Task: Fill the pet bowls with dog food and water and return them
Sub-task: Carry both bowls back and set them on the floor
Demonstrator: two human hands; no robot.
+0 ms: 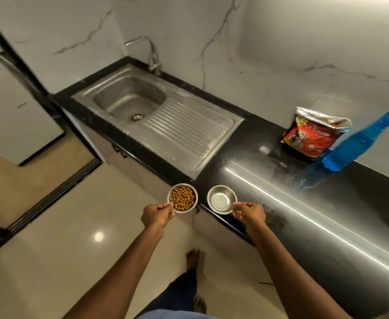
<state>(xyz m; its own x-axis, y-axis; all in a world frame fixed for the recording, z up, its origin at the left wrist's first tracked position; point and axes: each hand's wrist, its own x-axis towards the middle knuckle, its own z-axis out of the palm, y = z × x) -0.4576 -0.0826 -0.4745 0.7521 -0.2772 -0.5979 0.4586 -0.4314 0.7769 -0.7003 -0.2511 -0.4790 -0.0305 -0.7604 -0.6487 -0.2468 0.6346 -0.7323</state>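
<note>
From the head camera, the dog food bag (312,138) stands open at the back of the black table (246,146), against the marble-veined wall. Its front is red and yellow with a printed dog picture; the lettering on it is too blurred to read. The torn top shows crinkled silver foil lining. Just beside it on the right leans a translucent blue plastic bottle (359,143), ribbed at the neck, casting a blue tint on the glossy table; whether it has a cap cannot be told.

The left hand (157,214) pinches the rim of a small round steel bowl (182,198) heaped with brown kibble, held above the floor just off the table's edge. The right hand (248,212) pinches the rim of a second steel bowl (221,199), shiny inside; whether it holds water is hard to make out. This bowl hovers over the table's front edge. Each grip is a narrow pinch of thumb and fingertips on the near rim.

Further left, a stainless sink (161,125) with a ridged draining board is set into the table, a curved metal tap (152,54) behind it. A bare foot (193,257) shows on the polished cream floor; the second foot is blurred and partly hidden.
</note>
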